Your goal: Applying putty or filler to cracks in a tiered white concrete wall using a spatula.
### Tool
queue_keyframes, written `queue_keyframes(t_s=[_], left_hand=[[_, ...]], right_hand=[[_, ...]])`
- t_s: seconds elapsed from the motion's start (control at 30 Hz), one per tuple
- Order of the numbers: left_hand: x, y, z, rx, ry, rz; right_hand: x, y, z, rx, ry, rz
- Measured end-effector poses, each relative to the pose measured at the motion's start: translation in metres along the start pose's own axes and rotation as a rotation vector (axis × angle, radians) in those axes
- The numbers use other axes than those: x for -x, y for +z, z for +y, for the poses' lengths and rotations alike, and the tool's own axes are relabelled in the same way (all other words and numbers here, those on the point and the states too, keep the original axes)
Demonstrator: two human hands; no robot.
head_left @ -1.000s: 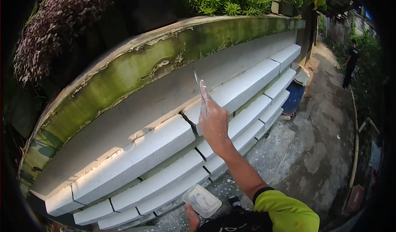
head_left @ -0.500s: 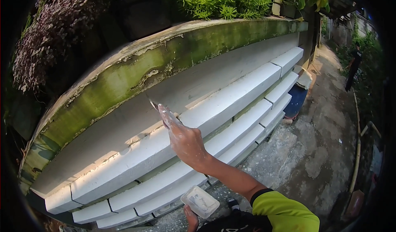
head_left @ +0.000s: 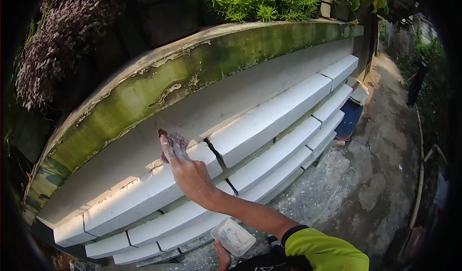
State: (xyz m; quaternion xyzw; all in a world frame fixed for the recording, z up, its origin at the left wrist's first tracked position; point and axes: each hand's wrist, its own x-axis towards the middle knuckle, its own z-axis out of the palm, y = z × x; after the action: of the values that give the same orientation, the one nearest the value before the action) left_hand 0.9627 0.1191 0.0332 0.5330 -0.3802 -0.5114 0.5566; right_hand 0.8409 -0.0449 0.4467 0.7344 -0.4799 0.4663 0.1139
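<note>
Hand tool [head_left: 162,132], small and with a brownish tip, is in the right hand [head_left: 188,169], in front of the grey wall face [head_left: 236,97] and above the top row of white ledge blocks [head_left: 274,119]. The right fingers are closed around it, the index finger extended toward the tip; the fingers hide most of the tool, and contact between tip and wall cannot be confirmed from this angle. Whitish residue marks the right hand.

The left hand [head_left: 222,256] grips a pale rectangular tub [head_left: 233,237] at its left side, below the stepped rows. Dark joints separate the blocks. A mossy green coping [head_left: 144,95], its edge flaking, overhangs the wall face. A blue container [head_left: 347,125] stands beside the far end of the ledges; a person in dark clothing [head_left: 417,81] is farther along the path [head_left: 385,131].
</note>
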Motion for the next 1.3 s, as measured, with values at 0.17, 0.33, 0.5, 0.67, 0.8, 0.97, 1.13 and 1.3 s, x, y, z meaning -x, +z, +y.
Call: queue_keyframes(t_s=[0.17, 0.33, 0.5, 0.67, 0.8, 0.97, 1.13, 1.3], left_hand=[[0.007, -0.001, 0.021, 0.008, -0.031, 0.039], [0.01, -0.011, 0.019, -0.112, 0.018, 0.057], [0.014, -0.004, 0.028, -0.01, -0.041, 0.017], [0.005, -0.011, 0.013, 0.176, -0.063, 0.042], [0.013, -0.014, 0.024, 0.067, -0.021, 0.083], [0.015, -0.01, 0.03, 0.177, -0.065, 0.02], [0.014, -0.017, 0.021, 0.028, -0.028, 0.023], [0.013, -0.005, 0.03, 0.237, -0.096, 0.053]], right_hand=[[0.006, -0.04, 0.046, -0.178, 0.159, 0.401], [-0.039, -0.07, 0.113, 0.126, 0.544, 0.456], [-0.047, 0.012, 0.028, 0.166, 0.315, 0.252], [-0.009, 0.013, -0.056, 0.055, -0.007, 0.178], [-0.001, -0.042, 0.013, -0.105, 0.299, 0.416], [-0.031, -0.058, 0.119, 0.164, 0.619, 0.428], [-0.035, -0.005, 0.048, 0.019, 0.475, 0.231], [0.019, 0.004, -0.009, -0.229, 0.148, 0.156]])
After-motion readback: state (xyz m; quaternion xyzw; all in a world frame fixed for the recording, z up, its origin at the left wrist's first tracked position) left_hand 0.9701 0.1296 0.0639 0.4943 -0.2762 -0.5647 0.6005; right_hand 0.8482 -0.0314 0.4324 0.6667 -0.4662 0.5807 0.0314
